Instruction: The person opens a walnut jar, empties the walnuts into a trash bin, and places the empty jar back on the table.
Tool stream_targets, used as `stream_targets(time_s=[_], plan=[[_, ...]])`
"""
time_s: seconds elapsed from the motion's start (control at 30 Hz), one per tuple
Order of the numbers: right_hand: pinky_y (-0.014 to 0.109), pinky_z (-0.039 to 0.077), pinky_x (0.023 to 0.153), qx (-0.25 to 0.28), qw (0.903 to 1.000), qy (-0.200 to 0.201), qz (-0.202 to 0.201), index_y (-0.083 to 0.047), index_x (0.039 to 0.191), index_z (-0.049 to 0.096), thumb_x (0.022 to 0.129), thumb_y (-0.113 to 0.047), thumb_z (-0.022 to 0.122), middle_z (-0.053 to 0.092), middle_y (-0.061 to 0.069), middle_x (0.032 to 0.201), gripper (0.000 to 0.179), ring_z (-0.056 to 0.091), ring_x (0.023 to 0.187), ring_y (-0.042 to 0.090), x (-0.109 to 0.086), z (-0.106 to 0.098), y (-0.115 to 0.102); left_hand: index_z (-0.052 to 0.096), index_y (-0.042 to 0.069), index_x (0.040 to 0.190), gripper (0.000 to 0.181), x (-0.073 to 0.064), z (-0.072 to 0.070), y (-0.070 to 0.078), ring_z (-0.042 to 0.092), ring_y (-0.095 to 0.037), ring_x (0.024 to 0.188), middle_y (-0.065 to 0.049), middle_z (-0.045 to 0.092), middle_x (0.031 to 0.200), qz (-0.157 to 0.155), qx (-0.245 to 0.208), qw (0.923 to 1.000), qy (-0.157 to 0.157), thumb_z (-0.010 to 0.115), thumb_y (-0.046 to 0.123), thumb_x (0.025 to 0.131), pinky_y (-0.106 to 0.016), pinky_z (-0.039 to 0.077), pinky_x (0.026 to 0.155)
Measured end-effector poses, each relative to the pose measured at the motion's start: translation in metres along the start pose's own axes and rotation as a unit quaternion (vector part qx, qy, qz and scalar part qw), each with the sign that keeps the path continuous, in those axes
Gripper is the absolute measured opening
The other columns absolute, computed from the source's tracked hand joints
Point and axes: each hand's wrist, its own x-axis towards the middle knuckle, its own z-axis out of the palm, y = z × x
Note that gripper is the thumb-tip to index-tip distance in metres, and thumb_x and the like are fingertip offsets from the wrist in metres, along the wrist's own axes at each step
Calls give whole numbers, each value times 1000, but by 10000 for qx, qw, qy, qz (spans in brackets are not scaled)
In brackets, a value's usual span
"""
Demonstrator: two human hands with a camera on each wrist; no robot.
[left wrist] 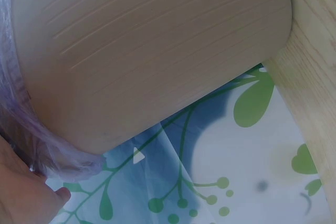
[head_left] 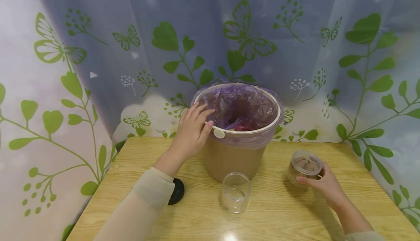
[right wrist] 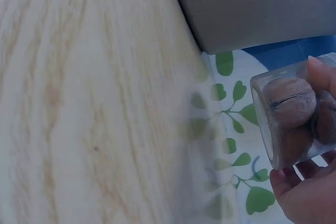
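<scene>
My right hand (head_left: 328,186) grips a clear plastic jar (head_left: 293,177) around its side. Inside the jar are several round brown nuts (right wrist: 291,100) that look like walnuts, one with a dark seam. The jar is just above the table at the right. My left hand (head_left: 191,131) lies with extended fingers on the left rim of a brown trash bin (head_left: 234,157). A purple plastic bag (head_left: 262,104) lines the bin and folds over its rim. In the left wrist view, only the thumb side of the left hand (left wrist: 26,192) shows, beside the bag's edge.
An empty clear jar (head_left: 236,193) stands on the wooden table (head_left: 275,215) in front of the bin. A round black object (head_left: 177,191) lies by the left forearm, partly hidden by the sleeve. Behind the table hangs a leaf-patterned curtain (head_left: 203,11).
</scene>
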Motion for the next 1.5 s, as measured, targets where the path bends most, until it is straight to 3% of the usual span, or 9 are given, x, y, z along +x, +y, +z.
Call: stream_targets(time_s=[0.27,0.5,0.67,1.1,1.5], plan=[[17,48,81,134,9999,26,2,-13,162,3,92,-24,75,23,26,153,101,33,132,35,-3,-2,-7,50,14,145,75,0,0,0,17,-30,151,-12,37,157,-2,17,10000,-3,7,61,104,-56,5,121],[18,49,83,165,9997,82,-173,-15,162,6,94,-21,73,28,19,151,96,44,115,7,-8,-3,-17,49,14,146,75,0,0,0,16,-30,152,-11,36,158,-13,30,10000,-43,7,60,104,-55,5,121],[18,50,82,122,9994,122,-315,-15,162,9,95,-21,72,32,18,148,92,46,110,-2,-14,-2,-23,50,14,145,75,0,0,0,17,-30,152,-11,36,158,-6,28,10000,-51,8,60,104,-57,6,120],[19,49,81,-400,9951,245,-866,-16,160,18,92,-19,75,40,11,144,88,44,114,1,-28,0,-47,49,14,146,75,0,-1,0,16,-30,152,-11,35,158,-12,22,10000,-55,7,60,104,-56,5,120],[14,41,86,-421,9922,212,-1150,-18,159,24,90,-12,76,43,3,143,87,43,119,1,-38,7,-72,49,14,146,70,0,-1,0,15,-29,152,-11,36,158,-11,8,10000,-32,11,57,106,-57,6,120]])
